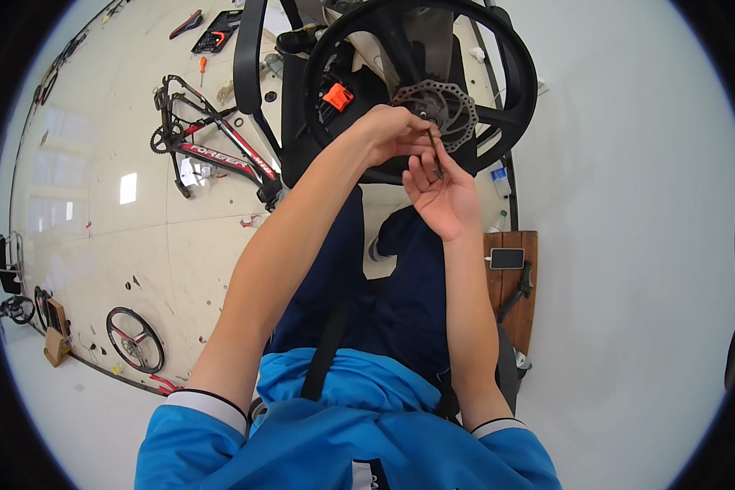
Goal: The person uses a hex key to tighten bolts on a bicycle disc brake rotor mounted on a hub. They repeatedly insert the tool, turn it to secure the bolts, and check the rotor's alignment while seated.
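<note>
Left hand (396,135) pinching a thin dark rod (434,144), right hand (445,196) palm-up right beside it, both in front of the brake disc (457,106) on a chunky black wheel (396,53). Wheel's over a black chair (294,131). Red-and-black bike frame (224,151) on the floor (196,253) off left, phone (507,259) on the wooden desk (502,286) at right.

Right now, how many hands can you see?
2. The left hand is at the upper end of a thin dark rod, by the brake disc; the right hand is at its lower end. Others may be hidden.
</note>
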The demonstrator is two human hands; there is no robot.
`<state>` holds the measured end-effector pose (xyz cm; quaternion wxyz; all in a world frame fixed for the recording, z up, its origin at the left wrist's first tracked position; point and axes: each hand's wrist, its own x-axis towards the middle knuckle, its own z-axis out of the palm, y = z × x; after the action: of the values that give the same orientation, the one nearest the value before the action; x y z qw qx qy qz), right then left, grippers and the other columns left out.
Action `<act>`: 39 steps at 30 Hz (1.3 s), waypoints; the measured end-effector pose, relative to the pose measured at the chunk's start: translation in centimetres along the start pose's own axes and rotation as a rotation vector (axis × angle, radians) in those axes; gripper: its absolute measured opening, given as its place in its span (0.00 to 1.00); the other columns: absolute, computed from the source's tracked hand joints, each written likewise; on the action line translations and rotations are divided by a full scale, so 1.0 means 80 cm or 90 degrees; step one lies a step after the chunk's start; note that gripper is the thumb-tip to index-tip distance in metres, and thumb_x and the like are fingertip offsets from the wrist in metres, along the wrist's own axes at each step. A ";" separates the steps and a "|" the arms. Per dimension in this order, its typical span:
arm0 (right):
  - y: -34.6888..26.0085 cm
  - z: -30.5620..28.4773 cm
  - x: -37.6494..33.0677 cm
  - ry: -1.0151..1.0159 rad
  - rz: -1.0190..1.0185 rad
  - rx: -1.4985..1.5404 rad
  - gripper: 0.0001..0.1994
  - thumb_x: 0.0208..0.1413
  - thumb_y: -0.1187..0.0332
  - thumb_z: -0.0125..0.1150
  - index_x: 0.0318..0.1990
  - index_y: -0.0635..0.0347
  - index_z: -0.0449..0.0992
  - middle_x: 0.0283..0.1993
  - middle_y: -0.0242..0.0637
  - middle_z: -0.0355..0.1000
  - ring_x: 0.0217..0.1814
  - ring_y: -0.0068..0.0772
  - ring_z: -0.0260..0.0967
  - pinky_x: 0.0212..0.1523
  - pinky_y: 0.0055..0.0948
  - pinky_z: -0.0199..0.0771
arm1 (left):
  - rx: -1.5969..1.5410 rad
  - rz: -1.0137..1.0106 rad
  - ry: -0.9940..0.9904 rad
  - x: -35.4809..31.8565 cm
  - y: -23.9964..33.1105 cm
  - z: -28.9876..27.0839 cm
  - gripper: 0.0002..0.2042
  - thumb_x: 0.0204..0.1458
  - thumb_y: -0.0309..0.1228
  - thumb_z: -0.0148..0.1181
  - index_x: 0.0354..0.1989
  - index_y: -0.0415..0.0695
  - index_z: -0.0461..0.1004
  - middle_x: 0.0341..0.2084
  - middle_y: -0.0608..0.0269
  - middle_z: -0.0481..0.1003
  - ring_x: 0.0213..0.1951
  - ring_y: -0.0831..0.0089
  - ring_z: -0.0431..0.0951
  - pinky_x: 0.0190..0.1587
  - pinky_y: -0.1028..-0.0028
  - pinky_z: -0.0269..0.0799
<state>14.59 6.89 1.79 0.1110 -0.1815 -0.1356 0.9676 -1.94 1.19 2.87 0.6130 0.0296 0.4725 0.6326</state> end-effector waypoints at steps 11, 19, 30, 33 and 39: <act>-0.008 0.004 -0.002 0.022 0.018 -0.085 0.10 0.64 0.62 0.54 0.39 0.57 0.78 0.37 0.35 0.80 0.43 0.31 0.79 0.53 0.40 0.76 | 0.082 0.035 0.059 0.007 -0.002 0.003 0.08 0.53 0.24 0.62 0.36 0.29 0.76 0.31 0.51 0.79 0.34 0.64 0.81 0.41 0.70 0.80; -0.007 -0.012 -0.001 0.037 0.055 -0.047 0.09 0.63 0.65 0.56 0.41 0.59 0.79 0.36 0.35 0.79 0.39 0.27 0.79 0.48 0.32 0.79 | 0.119 0.014 -0.005 -0.003 0.005 -0.002 0.10 0.54 0.29 0.63 0.39 0.33 0.77 0.32 0.54 0.79 0.35 0.70 0.81 0.43 0.74 0.76; 0.009 0.010 0.009 0.065 0.027 -0.097 0.11 0.64 0.61 0.55 0.40 0.58 0.77 0.35 0.35 0.79 0.34 0.27 0.79 0.40 0.33 0.82 | 0.081 0.029 0.038 0.006 -0.004 -0.007 0.09 0.54 0.27 0.61 0.36 0.32 0.77 0.31 0.54 0.79 0.32 0.70 0.79 0.38 0.76 0.76; 0.004 0.007 -0.003 0.031 0.038 -0.062 0.11 0.64 0.62 0.55 0.45 0.60 0.76 0.39 0.40 0.79 0.37 0.29 0.79 0.41 0.31 0.82 | 0.062 0.014 0.000 0.005 0.002 -0.007 0.09 0.56 0.26 0.58 0.38 0.31 0.76 0.33 0.52 0.79 0.35 0.67 0.81 0.39 0.75 0.77; 0.006 -0.021 0.003 0.029 0.030 -0.053 0.09 0.64 0.63 0.56 0.39 0.58 0.78 0.34 0.34 0.79 0.34 0.26 0.78 0.38 0.27 0.82 | 0.043 0.039 0.034 0.001 0.000 -0.005 0.12 0.56 0.27 0.59 0.41 0.29 0.74 0.36 0.50 0.79 0.38 0.65 0.82 0.41 0.73 0.78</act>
<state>14.93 6.85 0.06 0.0831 -0.2109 -0.1689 0.9592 -2.22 1.01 2.59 0.5793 0.0478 0.5083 0.6354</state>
